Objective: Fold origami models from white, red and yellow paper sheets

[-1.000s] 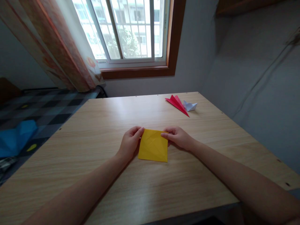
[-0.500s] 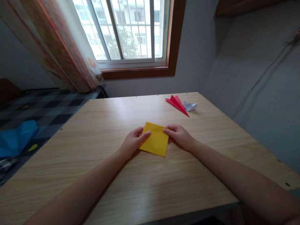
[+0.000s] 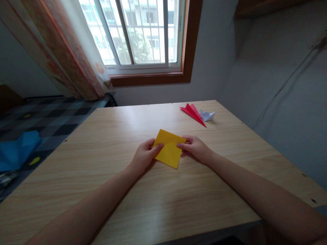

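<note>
Yellow origami square (image 3: 169, 148): your left hand (image 3: 143, 157) and right hand (image 3: 195, 149) pinch opposite edges, probably steadying it for folding. Red paper plane (image 3: 193, 113) sits at 1 o'clock.

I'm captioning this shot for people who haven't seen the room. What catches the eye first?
The bright yellow paper square in the middle of the wooden table, pinched at its sides by the left hand and the right hand. Next, a folded red paper plane and a small white paper boat touching at the table's far right, below the bright window.
</note>
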Tool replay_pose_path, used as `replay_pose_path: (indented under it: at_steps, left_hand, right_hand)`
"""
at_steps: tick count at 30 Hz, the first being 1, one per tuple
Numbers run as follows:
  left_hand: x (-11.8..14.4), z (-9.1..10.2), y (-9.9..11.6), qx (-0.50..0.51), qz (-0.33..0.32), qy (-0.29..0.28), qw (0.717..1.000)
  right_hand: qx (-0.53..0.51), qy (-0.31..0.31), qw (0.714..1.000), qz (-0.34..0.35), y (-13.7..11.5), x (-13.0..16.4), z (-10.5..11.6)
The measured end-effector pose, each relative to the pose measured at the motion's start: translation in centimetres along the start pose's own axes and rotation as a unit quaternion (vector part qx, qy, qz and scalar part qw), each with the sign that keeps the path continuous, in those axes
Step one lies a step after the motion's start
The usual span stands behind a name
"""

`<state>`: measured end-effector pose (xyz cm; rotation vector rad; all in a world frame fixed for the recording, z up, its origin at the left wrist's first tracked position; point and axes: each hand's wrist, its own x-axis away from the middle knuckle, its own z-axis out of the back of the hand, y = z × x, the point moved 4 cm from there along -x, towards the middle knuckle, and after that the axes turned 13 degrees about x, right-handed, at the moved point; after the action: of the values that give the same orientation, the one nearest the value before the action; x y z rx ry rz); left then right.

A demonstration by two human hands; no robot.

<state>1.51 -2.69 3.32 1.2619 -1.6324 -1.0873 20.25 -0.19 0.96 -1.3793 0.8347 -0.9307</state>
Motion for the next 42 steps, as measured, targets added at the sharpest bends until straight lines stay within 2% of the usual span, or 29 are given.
replay_pose_path:
  at_steps: [10,21,28,35,42]
  left_hand:
    - [-0.5,0.8,-0.5,-0.004,-0.012,0.000,1.000]
    - [-0.5,1.1,-0.8,-0.002,-0.045,0.029,0.999]
    - [-0.5,0.8,-0.4,-0.001,-0.018,0.011,1.000]
    - [-0.6,0.7,-0.6,-0.010,0.002,-0.006,1.000]
    - [-0.6,1.1,-0.8,-0.015,-0.023,0.020,0.999]
  right_hand:
    - [-0.049,0.078,0.996,-0.006,0.8,-0.4,0.7]
    - [0.010,0.124,0.992,0.011,0.4,-0.3,1.2]
    - [-0.026,0.130,0.991,0.001,0.4,-0.3,1.5]
    - [-0.007,0.111,0.994,0.019,0.3,-0.3,1.4]
    - [-0.006,0.105,0.994,0.011,0.3,-0.3,1.4]
